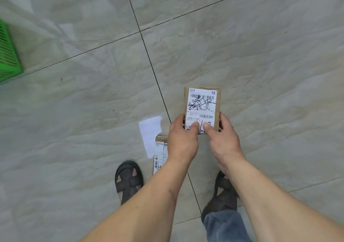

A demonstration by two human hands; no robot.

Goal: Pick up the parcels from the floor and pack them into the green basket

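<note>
A small brown cardboard parcel (202, 104) with a white shipping label is held above the floor. My left hand (183, 139) grips its near left side, thumb on the label. My right hand (219, 137) grips its near right side, thumb beside the other. A second labelled parcel (160, 154) lies on the floor below my left wrist, partly hidden by it. A corner of the green basket (8, 55) shows at the far left edge.
Glossy grey floor tiles (260, 55) with dark grout lines fill the view. A bright white reflection (150, 135) sits beside the floor parcel. My feet in dark sandals (128, 181) stand below the hands, the right one mostly behind my right arm.
</note>
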